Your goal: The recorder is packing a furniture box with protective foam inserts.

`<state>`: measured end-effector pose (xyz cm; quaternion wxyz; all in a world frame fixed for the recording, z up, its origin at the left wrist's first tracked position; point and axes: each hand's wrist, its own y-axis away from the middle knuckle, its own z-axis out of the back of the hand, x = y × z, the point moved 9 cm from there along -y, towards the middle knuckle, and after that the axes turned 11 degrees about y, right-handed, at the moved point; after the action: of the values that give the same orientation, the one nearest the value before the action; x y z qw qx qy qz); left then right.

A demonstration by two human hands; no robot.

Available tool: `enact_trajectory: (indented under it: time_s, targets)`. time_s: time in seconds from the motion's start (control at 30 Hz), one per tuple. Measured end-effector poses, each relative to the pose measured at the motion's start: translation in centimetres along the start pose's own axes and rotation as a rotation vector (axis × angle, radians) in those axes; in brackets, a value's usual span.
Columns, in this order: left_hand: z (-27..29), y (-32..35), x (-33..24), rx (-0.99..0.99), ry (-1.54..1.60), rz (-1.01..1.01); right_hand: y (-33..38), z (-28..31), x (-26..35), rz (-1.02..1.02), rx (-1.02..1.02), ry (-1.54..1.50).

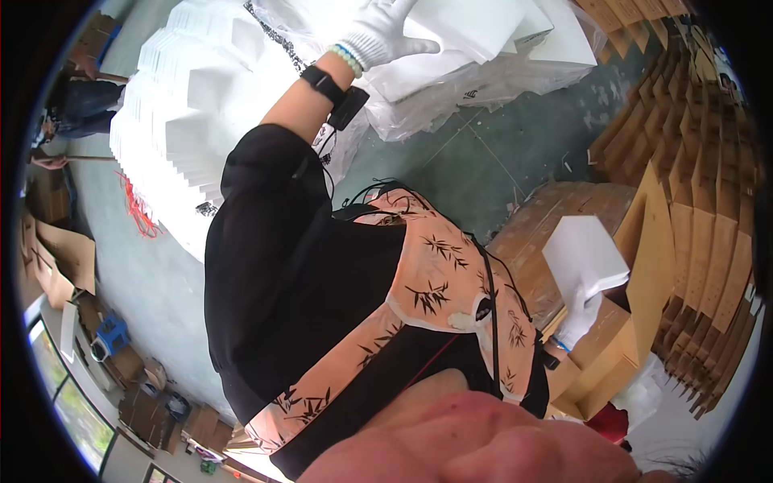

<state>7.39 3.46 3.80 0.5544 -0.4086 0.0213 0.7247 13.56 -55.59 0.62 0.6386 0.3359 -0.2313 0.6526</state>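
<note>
Right hand (581, 315) grips a white slab (586, 251); left hand (382, 34) spread wide

From where I stand, the right hand, gloved in white, is closed on the near end of the slab, low on the worker's right side. The slab is just above the carton (605, 342), whose tall flap (651, 262) stands up beside it. I make its long axis a slant: the far end points up and to the left, away from the worker's body, and the near end comes down toward the right, at the glove. (Whether any of it rests on the carton's edge, I cannot tell.)

The left hand, gloved too, reaches far forward over the foam pile (475, 32). Its thumb stands well away from the fingers and nothing shows in its grasp; the fingertips run to the edge of view, so I cannot say whether they touch the foam. Clear film (419, 113) hangs crumpled along the pile's side. Flattened cartons (700, 193) stand in rows to the far right.
</note>
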Motion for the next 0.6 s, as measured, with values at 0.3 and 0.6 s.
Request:
enact_trajectory:
  time_s: [0.3,0.6]
  targets:
    - [-4.7,-1.8,3.7,0.003,-0.214,-0.178,5.2,3.5,-7.9,-0.169,-0.117,0.236]
    - [-0.2,-0.3,-1.0,-0.399,0.127,-0.020,5.7,9.1,-12.9,-0.302,-0.125,0.317]
